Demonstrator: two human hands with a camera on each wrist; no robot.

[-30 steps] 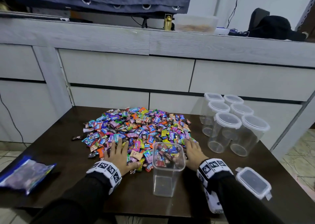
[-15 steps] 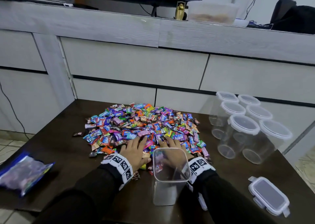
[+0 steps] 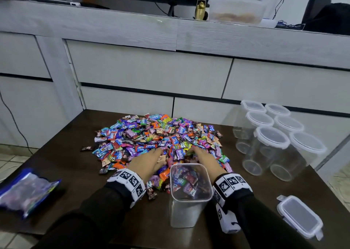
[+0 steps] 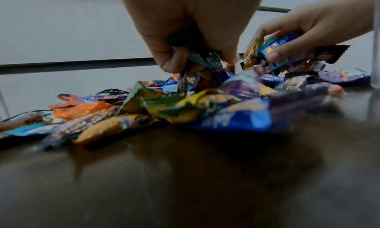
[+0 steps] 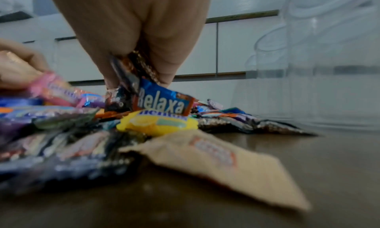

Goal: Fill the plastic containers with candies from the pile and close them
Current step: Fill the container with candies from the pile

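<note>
Colourful wrapped candies are heaped in a pile (image 3: 157,137) on the dark table (image 3: 66,158). Just in front of the pile, an open container (image 3: 189,195) is partly filled. Candies at the pile's near edge are clutched by the left hand (image 4: 191,28) and by the right hand (image 5: 133,36). A loose lid (image 3: 300,215) lies right of the container.

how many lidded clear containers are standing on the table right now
6, clustered at the table's right edge in two rows of three: back; middle; front. More could be hidden behind them.
</note>
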